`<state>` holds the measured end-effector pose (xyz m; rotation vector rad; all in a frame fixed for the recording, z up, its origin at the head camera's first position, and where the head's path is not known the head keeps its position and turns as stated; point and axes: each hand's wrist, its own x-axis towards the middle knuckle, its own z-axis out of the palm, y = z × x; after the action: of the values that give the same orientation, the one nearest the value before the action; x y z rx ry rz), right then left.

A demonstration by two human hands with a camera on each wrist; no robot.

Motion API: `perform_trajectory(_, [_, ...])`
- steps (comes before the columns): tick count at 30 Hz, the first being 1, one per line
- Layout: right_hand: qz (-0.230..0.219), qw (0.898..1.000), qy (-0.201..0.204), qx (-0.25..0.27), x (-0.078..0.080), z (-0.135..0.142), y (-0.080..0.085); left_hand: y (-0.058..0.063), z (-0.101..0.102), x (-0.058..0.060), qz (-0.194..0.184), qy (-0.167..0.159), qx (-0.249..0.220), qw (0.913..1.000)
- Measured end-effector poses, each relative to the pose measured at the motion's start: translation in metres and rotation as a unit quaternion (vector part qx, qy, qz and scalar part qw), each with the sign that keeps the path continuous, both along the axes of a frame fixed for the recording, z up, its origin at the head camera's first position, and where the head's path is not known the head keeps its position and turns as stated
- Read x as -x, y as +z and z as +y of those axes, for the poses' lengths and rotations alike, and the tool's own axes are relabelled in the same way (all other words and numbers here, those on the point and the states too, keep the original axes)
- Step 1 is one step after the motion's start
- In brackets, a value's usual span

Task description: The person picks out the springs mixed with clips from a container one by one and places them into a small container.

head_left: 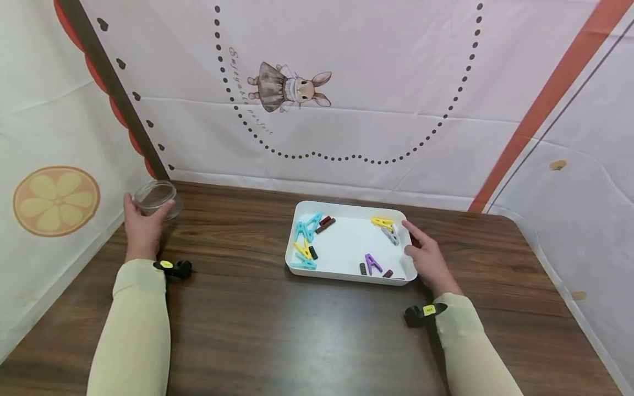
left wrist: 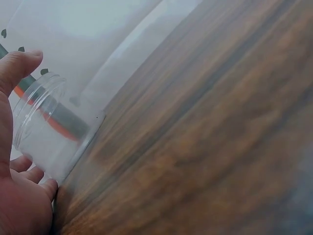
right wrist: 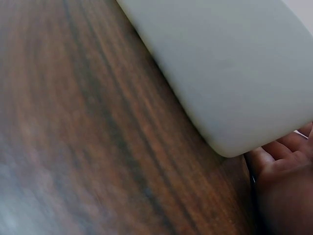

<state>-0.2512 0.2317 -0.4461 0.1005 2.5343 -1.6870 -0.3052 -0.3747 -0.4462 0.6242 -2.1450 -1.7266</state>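
At the table's far left, a clear round jar point(head_left: 174, 206) stands upright, its wide threaded rim point(left wrist: 41, 93) showing in the left wrist view. My left hand point(head_left: 143, 228) is spread around it, the thumb raised above the rim and the other fingers low beside the wall. My right hand point(head_left: 431, 261) holds the right end of a white shallow tray point(head_left: 346, 242), thumb over the rim. The other fingers point(right wrist: 288, 152) lie against the tray's outside. Inside are blue clothespins point(head_left: 308, 225), yellow clothespins point(head_left: 382, 222), a grey one point(head_left: 390, 235) and a purple one point(head_left: 372, 264).
Several small dark ridged pieces point(head_left: 325, 226) lie among the clothespins. The brown wooden table point(head_left: 277, 330) runs back to a printed cloth wall point(head_left: 386, 82). More cloth point(head_left: 44, 126) hangs close by the jar on the left.
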Motion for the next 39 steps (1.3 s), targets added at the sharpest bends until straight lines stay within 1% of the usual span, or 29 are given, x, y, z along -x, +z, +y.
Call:
perform_trajectory(5, [-0.006,1.000,-0.003,0.001,-0.001,-0.001,0.000,0.000,-0.005,0.003,-0.013,-0.004,0.012,0.9998])
perform_trajectory(9, [-0.001,1.000,-0.006,0.002,0.000,0.000,0.000,0.000,-0.007,0.007,-0.012,-0.008,0.018,0.9997])
perform_trajectory(12, [0.004,1.000,-0.003,0.000,0.002,0.000,-0.001,-0.001,-0.010,0.007,-0.013,-0.007,0.022,0.9996])
perform_trajectory(17, [0.005,1.000,-0.004,-0.002,0.002,-0.001,-0.001,-0.002,-0.015,0.010,-0.022,-0.014,0.033,0.9991])
perform_trajectory(22, [0.006,1.000,-0.008,-0.003,0.002,-0.001,-0.002,-0.002,-0.016,0.012,-0.025,-0.020,0.051,0.9982])
perform_trajectory(26, [0.007,1.000,-0.013,-0.001,0.001,-0.001,-0.002,-0.002,-0.013,0.017,-0.020,-0.025,0.062,0.9976])
perform_trajectory(31, [0.007,1.000,-0.010,-0.005,0.001,0.000,-0.002,-0.003,-0.013,0.019,-0.024,-0.020,0.075,0.9967])
perform_trajectory(39, [0.011,1.000,-0.003,-0.009,0.001,-0.002,-0.002,-0.004,-0.019,0.019,-0.038,-0.013,0.092,0.9950])
